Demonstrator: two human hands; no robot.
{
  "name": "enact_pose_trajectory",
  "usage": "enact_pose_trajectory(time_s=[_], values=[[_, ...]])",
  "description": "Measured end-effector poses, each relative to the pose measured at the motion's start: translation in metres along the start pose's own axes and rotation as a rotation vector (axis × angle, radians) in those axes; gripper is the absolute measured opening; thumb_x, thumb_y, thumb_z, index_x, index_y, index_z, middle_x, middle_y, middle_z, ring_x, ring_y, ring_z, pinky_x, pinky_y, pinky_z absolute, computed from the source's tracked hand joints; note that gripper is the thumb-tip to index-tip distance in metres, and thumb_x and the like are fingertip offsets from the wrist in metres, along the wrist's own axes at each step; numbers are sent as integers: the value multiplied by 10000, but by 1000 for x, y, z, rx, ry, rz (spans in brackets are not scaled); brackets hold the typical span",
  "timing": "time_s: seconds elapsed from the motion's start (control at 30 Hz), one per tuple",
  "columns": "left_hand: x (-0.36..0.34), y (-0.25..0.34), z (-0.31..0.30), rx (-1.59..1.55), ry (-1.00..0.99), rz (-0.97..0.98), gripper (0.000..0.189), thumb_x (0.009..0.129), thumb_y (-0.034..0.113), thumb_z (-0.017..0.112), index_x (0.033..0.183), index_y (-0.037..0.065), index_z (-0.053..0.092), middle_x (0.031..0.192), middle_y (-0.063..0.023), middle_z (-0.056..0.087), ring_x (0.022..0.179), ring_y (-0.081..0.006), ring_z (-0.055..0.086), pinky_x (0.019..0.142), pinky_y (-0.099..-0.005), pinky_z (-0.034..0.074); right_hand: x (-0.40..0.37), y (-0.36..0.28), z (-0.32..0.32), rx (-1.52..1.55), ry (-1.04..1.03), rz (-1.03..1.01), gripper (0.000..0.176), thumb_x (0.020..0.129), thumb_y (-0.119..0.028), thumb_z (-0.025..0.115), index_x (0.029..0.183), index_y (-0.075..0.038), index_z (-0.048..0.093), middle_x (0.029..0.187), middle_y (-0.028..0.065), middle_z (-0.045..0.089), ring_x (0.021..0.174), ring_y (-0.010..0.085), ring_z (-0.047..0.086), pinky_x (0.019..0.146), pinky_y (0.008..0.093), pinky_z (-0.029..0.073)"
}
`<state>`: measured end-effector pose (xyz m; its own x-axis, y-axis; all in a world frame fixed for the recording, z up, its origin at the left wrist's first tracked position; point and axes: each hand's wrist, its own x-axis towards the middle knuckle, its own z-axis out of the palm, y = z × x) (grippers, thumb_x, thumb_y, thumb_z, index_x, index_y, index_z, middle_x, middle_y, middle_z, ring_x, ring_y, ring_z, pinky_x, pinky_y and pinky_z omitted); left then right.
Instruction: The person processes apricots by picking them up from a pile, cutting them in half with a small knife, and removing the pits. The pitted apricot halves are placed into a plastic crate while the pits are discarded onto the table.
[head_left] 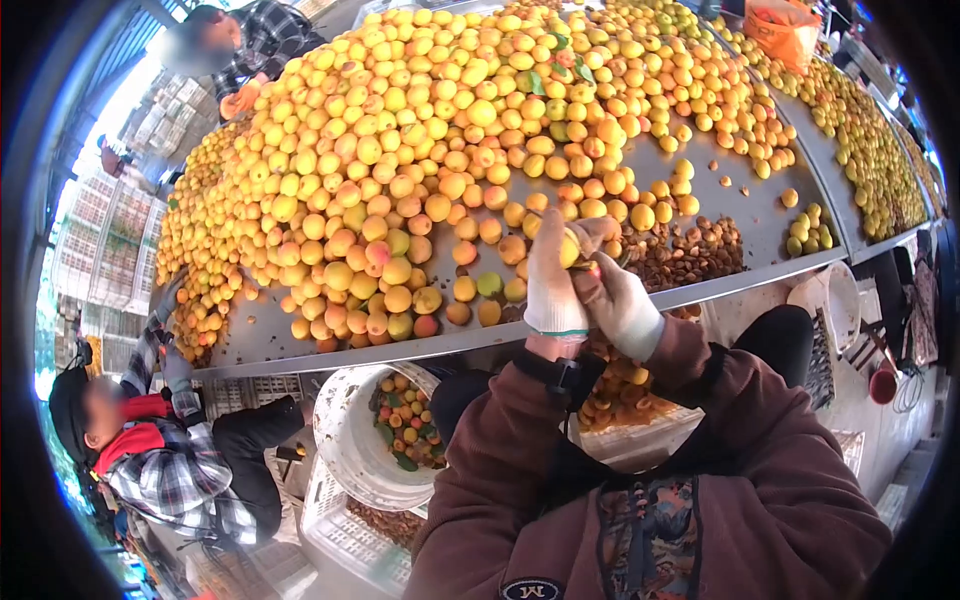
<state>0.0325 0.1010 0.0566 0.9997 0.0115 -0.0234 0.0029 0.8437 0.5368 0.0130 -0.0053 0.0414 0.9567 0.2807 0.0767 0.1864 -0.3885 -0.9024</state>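
Both my hands wear white gloves with stained fingers and meet over the near edge of the metal table. My left hand (555, 275) is closed around a yellow apricot (570, 249), fingers pointing up. Close against it on the right, my right hand (618, 300) has its fingers bent at the same fruit; a small orange-red piece shows between the hands. Whether the right fingers hold that piece is hidden. Behind the hands lies a large heap of yellow-orange apricots (400, 150), and brown pits (690, 255) are piled just to the right.
The metal table (440, 345) has a raised near edge. Below it stand a white bucket (345, 430) of mixed fruit and a crate (600, 425) with opened fruit. One person (170, 460) sits at left; another (265, 40) is across the table. An orange bag (782, 32) sits at back right.
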Motion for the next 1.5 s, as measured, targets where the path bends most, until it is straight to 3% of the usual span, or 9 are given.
enact_pose_trajectory(time_s=[0.27,0.6,0.87,1.0,1.03,1.17,1.27,1.33,1.5], values=[[7,50,5,642,-458,-86,120,899,80,592,933,-18,653,1024,-116,671,945,-160,627,858,-287,505,4,-42,-75,118,-406,67,403,1013,-325,522,1233,13,535,994,77,635,918,133,574,807,314,492],[-8,2,-7,773,-129,332,319,972,256,451,834,-15,546,1046,-202,658,1042,-289,605,983,-434,438,-12,-5,4,269,96,-148,464,992,-373,529,1270,-2,513,960,187,661,939,232,664,779,349,519],[-3,-14,-5,369,-139,73,300,1013,217,382,972,-10,574,1021,-115,646,996,-219,621,915,-349,493,-13,7,-18,87,52,-29,499,990,-413,499,1193,42,510,811,208,643,792,260,674,674,378,511],[3,-31,-15,773,-58,189,294,985,224,471,1062,-12,628,1020,-75,675,920,-164,633,785,-302,508,-7,35,-11,341,179,-157,450,991,-277,543,1246,90,491,894,183,658,851,151,594,750,331,504],[0,-21,7,291,35,-127,320,984,264,512,1102,-16,611,1025,-55,671,883,-126,625,734,-260,505,-7,27,-17,271,174,-169,449,995,-286,536,1246,84,494,886,168,652,838,149,585,742,322,496],[7,-13,15,468,-36,-107,187,868,174,681,985,42,618,929,-46,659,858,-112,608,753,-244,481,-10,45,-41,174,134,-133,449,1004,-325,514,1242,56,510,792,79,591,727,111,496,676,277,452],[5,12,23,1166,-236,193,277,845,190,735,1027,41,589,859,-23,625,816,-97,589,728,-272,495,-4,126,-57,1335,131,101,321,1019,-362,489,1037,-57,586,762,-35,516,667,63,449,583,201,365],[1,6,29,788,-272,18,356,838,167,738,1109,32,551,973,-67,634,919,-126,599,798,-290,503,-5,46,-101,619,49,-111,344,1006,-426,511,932,-97,572,799,-56,506,687,57,451,596,182,346],[-3,-29,39,690,-388,-74,597,827,132,718,1344,44,432,1216,-84,558,1095,-142,554,937,-282,463,20,84,-103,506,255,-106,416,981,-367,577,1175,1,593,999,9,623,888,113,582,800,256,472]])
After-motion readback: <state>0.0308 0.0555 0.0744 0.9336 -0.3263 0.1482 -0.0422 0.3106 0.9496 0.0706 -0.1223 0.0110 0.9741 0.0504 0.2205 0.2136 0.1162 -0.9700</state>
